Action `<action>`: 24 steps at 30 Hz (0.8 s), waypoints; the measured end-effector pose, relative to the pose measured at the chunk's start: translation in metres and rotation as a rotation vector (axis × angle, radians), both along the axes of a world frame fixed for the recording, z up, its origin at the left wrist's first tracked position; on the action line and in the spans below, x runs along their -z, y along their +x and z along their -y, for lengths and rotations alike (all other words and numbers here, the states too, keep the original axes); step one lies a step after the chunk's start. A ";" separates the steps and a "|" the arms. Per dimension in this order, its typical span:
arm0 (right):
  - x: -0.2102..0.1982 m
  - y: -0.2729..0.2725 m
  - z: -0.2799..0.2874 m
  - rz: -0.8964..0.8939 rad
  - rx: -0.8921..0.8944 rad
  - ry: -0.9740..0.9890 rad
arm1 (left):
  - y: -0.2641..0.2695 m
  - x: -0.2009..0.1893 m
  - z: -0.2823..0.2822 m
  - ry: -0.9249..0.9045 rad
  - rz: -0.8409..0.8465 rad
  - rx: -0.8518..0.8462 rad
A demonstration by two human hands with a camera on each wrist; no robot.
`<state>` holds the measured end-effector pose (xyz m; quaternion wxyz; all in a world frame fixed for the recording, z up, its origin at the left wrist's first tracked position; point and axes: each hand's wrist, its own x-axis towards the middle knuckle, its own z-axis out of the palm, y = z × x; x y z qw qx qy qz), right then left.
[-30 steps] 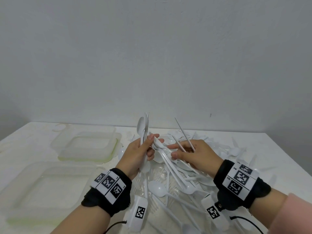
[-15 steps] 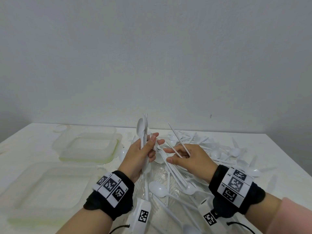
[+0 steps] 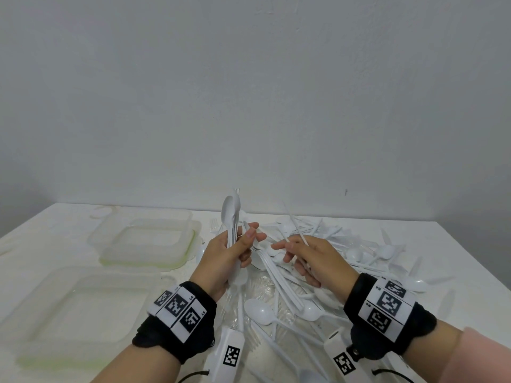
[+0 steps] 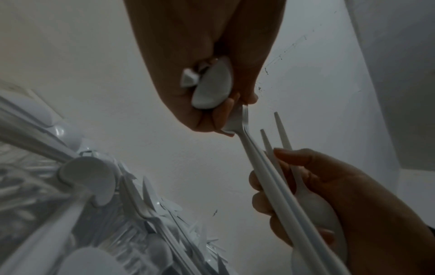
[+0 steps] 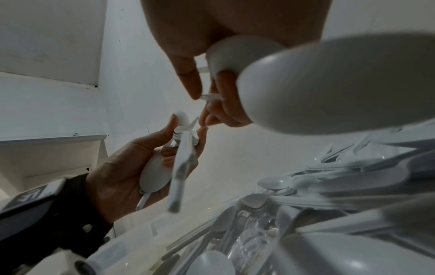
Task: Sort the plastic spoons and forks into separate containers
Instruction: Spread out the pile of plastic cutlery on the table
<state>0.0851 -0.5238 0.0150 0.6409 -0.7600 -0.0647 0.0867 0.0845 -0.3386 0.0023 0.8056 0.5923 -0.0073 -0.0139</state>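
left hand point(image 3: 231, 254) gripping upright spoon bundle point(image 3: 230, 217) | right hand point(image 3: 312, 259) at 3 o'clock, pinching spoon handles point(image 3: 297, 229) tilted toward 11 | containers point(image 3: 143, 241) at 9–10 o'clock, nearer left hand

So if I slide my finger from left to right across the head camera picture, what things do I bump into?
Near clear container → far clear container → left hand gripping a bunch of cutlery → right hand pinching thin white handles → pile of white spoons and forks on the table.
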 end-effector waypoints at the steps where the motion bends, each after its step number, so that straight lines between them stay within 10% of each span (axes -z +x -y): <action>1: -0.001 0.002 0.001 0.004 0.003 0.005 | 0.000 0.000 0.000 0.008 -0.002 0.006; 24: -0.024 0.016 0.002 -0.023 0.088 0.157 | -0.009 0.005 0.001 0.026 -0.047 0.162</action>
